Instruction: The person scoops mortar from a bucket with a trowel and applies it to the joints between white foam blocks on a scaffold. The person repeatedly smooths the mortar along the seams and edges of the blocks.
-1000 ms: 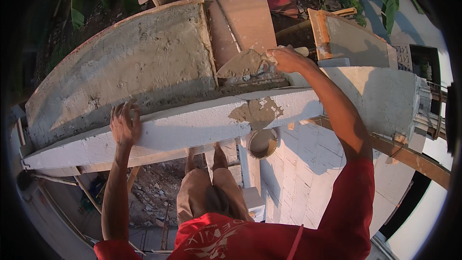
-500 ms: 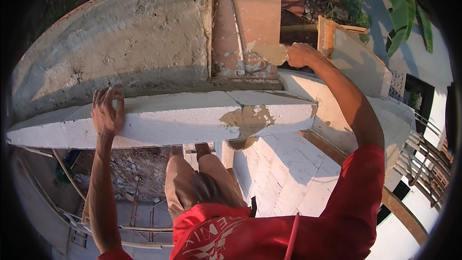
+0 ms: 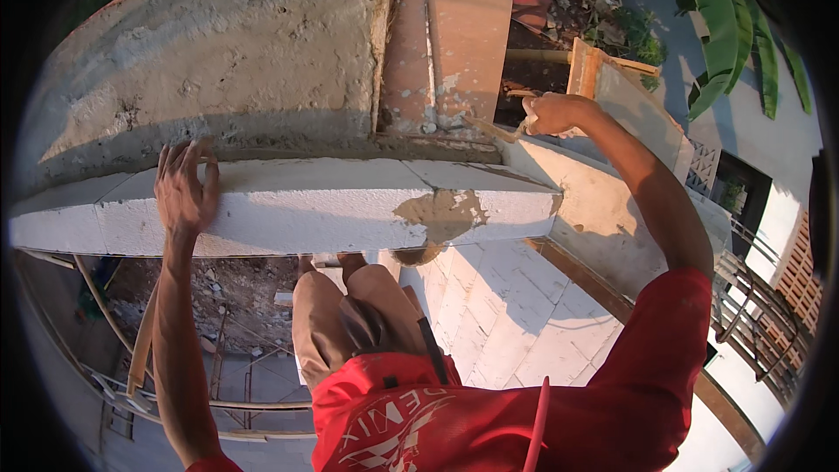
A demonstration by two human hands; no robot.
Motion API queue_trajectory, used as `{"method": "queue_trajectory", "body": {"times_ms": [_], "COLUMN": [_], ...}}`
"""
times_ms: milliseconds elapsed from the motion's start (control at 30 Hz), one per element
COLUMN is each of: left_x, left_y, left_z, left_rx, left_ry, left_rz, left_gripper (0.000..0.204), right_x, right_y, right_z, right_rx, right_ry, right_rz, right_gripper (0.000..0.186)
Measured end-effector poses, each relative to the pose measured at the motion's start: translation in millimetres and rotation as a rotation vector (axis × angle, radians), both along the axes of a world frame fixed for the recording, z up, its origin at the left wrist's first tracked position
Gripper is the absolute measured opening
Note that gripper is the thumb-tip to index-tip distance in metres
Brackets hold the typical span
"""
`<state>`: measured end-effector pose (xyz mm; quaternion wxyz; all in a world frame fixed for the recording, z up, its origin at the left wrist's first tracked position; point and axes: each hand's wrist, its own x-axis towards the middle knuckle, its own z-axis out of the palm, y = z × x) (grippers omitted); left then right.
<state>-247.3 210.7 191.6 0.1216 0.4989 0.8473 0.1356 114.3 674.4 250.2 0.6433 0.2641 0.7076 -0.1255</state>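
Hands apart, white block ledge, mortar smear — rubble below.

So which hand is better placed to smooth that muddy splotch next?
Probably the right hand: it grips the trowel and is nearer the splotch. The left hand holds no tool and rests farther off, on the white wall.

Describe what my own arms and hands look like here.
Your left hand and right hand are bare: no gloves or wristwatch show. The right sleeve is plain red and short, ending near the elbow. Only the red edge of the left sleeve shows.
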Motion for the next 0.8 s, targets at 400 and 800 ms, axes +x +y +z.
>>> {"method": "queue_trajectory", "body": {"times_ms": [400, 800], "left_x": [-1, -2], "left_y": [-5, -5], "left_z": [-8, -9], "left_rx": [-0.029, -0.036], "left_ry": [0.101, 0.067], "left_rz": [0.014, 0.004], "left_gripper": [0.036, 0.037], "right_x": [-5, 24], "right_y": [-6, -40], "right_z": [-25, -40], "right_rx": [-0.13, -0.063], "right_ry": [0.088, 0.191], "right_rz": [0.11, 0.153], "right_gripper": [0.051, 0.046]}}
